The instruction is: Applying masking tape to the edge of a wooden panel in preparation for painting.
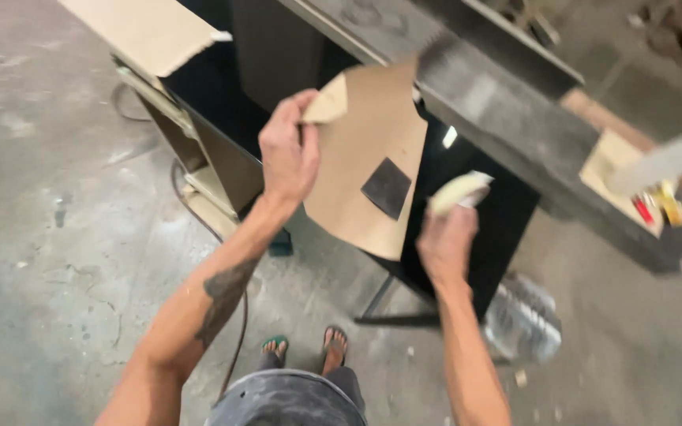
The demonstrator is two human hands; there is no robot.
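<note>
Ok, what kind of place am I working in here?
Probably a workshop. The floor is bare, stained concrete, a rough steel bench holds scrap, and the left hand holds a brown sheet while the right hand grips a pale block.

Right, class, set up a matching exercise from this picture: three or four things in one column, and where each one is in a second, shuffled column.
Things:
1. Large tan sheet of sandpaper
2. Small pale folded pad
3. Dark square patch
4. Crumpled clear plastic bottle

Places:
A. Lying on the grey concrete floor
B. Sitting on the tan sheet
C. Pinched at its top corner by the left hand
D. Gripped in the right hand

Pairs: 1-C, 2-D, 3-B, 4-A
</note>
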